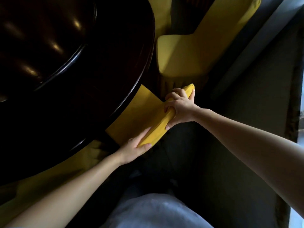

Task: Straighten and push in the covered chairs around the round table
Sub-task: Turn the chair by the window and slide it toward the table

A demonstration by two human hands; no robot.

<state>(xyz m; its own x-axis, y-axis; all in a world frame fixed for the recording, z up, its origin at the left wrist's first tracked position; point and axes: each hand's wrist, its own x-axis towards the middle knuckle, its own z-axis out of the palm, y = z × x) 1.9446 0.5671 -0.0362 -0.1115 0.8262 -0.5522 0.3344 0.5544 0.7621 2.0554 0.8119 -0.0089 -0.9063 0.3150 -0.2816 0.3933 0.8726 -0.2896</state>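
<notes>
So the left hand [137,148] and right hand [180,106] both clamp the chair [158,125] back's top edge, spread apart, likely for steering it straight. Its seat is already partly under the table [98,63].

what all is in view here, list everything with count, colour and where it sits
round table: one, dark glossy brown, upper left
held chair: one, yellow cover, centre, seat partly under the table edge
second chair: one, yellow cover, beyond the held chair
yellow cloth: one patch, lower left by the table edge, likely another chair
floor: dark grey, right side
garment: one, pale, bottom centre
left hand: one, grips the backrest top's near end
right hand: one, grips its far end
</notes>
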